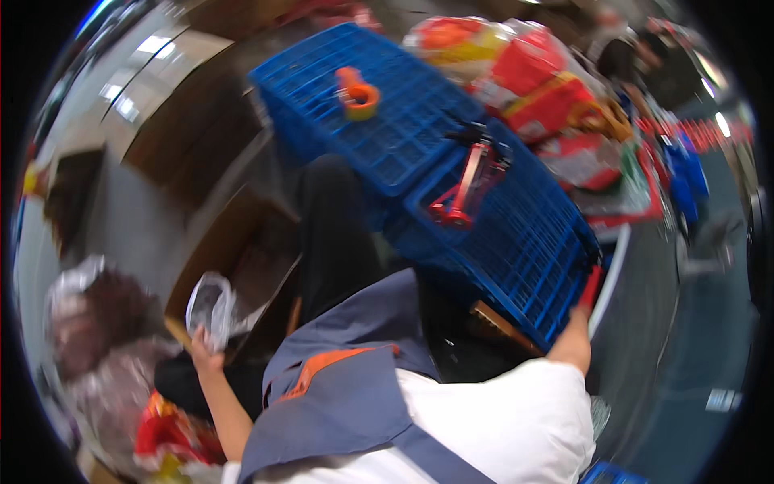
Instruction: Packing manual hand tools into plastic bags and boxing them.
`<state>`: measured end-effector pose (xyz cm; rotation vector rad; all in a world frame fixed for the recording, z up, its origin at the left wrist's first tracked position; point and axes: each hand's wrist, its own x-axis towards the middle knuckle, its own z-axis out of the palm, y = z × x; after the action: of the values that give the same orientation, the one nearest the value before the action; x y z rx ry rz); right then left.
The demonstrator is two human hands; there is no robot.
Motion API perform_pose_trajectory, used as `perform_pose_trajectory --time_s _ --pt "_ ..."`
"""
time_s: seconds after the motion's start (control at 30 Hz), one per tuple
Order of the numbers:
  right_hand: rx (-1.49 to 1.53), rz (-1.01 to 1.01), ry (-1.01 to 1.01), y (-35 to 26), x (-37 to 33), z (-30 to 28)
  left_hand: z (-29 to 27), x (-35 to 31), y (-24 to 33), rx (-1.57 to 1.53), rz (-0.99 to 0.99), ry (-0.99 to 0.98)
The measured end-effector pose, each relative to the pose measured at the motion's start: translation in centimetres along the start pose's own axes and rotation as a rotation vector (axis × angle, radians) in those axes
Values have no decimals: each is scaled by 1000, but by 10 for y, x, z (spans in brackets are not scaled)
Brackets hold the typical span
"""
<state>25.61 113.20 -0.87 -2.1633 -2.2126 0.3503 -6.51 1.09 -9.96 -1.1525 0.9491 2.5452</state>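
Observation:
My left hand (pixel 206 345) grips a clear plastic packet (pixel 211 306) above an open cardboard box (pixel 211 256) at lower left. My right hand (pixel 577 321) holds the near corner of a blue plastic crate (pixel 528 242), by a red part at its edge. A second blue crate (pixel 359 121) lies overturned behind it. On the crates rest an orange tape roll (pixel 356 94) and a red and black tape dispenser (pixel 472 177). The picture is blurred by motion.
Red, orange and yellow packaged goods (pixel 536 77) are piled behind the crates at upper right. Crumpled plastic wrap and bags (pixel 105 339) lie at lower left. Wooden shelving (pixel 173 105) runs along the upper left. My blue apron and white shirt fill the bottom.

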Motion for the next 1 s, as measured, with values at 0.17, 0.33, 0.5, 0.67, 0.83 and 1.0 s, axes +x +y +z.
perform_pose_trajectory --time_s 0.17,0.33,0.5,0.67,0.83,1.0 --pt "-615 -335 67 -63 -49 113 -4 -82 13 -160 297 62" --pt "-773 -305 278 -124 -220 67 11 -124 46 -328 812 198" --pt "124 -315 -151 -224 -266 -3 -16 -118 37 -550 806 196" --pt "-119 -507 63 -276 -406 15 3 -104 34 -450 748 186" --pt "-351 -888 109 -328 -456 74 7 -104 34 -424 666 30" --pt "-254 -839 325 -367 -464 50 17 -132 33 -233 712 -94"
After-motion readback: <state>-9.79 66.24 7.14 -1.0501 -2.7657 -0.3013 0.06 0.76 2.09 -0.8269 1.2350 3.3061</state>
